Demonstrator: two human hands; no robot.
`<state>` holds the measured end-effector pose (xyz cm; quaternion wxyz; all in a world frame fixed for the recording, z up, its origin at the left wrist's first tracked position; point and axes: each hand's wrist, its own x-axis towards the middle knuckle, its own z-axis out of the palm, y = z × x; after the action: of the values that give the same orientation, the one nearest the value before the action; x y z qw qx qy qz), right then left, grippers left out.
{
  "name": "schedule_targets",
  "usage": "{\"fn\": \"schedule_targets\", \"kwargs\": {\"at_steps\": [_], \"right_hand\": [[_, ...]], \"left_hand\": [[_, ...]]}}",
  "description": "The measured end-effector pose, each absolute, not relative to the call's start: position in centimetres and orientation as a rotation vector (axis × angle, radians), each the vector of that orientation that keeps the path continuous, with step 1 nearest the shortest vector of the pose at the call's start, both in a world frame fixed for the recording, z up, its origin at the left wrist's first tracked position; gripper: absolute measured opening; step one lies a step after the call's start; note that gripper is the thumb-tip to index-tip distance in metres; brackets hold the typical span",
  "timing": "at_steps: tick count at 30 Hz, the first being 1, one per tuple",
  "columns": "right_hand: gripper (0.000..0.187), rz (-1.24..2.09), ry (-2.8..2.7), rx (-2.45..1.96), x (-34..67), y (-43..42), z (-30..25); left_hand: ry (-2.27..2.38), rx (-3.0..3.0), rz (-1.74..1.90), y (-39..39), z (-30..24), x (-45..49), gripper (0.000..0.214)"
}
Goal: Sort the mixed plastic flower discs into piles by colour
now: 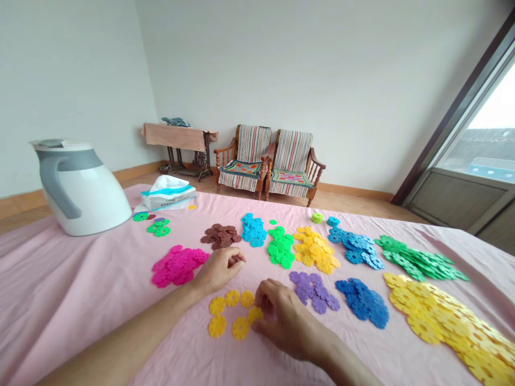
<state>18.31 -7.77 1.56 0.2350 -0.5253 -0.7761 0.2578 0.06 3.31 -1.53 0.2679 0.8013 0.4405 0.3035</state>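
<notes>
Several yellow snowflake discs [231, 313] lie in a loose ring on the pink cloth [80, 300]. My right hand [281, 316] rests at the ring's right side, fingers curled onto one of these yellow discs. My left hand [219, 268] hovers just behind the ring, between the magenta pile [177, 265] and the brown pile [220, 235], its fingers pinched together on something I cannot make out.
Sorted piles of discs cover the cloth: cyan [253, 229], green [280, 247], yellow [316, 249], blue [364, 301], purple [314, 289], dark green [418, 260], a big yellow heap [450, 316]. A white kettle [80, 187] and tissue pack [169, 194] stand back left. Two chairs [267, 163] stand by the wall.
</notes>
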Motion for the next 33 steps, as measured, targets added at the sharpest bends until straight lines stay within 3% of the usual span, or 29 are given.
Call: {"fn": "schedule_targets", "kwargs": {"at_steps": [4, 8, 15, 19, 23, 29, 33], "right_hand": [[0.008, 0.739, -1.983, -1.437, 20.2, -6.1, 1.2], [0.006, 0.391, -1.690, -1.729, 25.1, -3.2, 0.2], [0.019, 0.146, -1.311, -1.938, 30.4, -1.4, -0.6], [0.016, 0.129, -1.484, -1.798, 27.5, -2.4, 0.3], [0.018, 0.405, -1.893, -1.482, 22.6, -4.3, 0.6], [0.038, 0.477, -2.272, -1.311, 18.2, -6.6, 0.9], [0.023, 0.433, -2.332, -1.371, 17.6, -6.7, 1.0]], "left_hand": [[1.195, 2.175, 0.812, 3.4, -1.6, 0.0, 0.017], [1.201, 2.172, 0.820, 3.5, -1.7, 0.0, 0.017], [1.187, 2.166, 0.839, 3.4, -1.8, 0.0, 0.017], [1.185, 2.161, 0.842, 3.3, -1.8, 0.0, 0.017], [1.192, 2.162, 0.836, 3.4, -1.8, 0.0, 0.016], [1.177, 2.194, 0.818, 3.4, -1.8, 0.0, 0.017], [1.181, 2.201, 0.830, 3.4, -1.8, 0.0, 0.017]]}}
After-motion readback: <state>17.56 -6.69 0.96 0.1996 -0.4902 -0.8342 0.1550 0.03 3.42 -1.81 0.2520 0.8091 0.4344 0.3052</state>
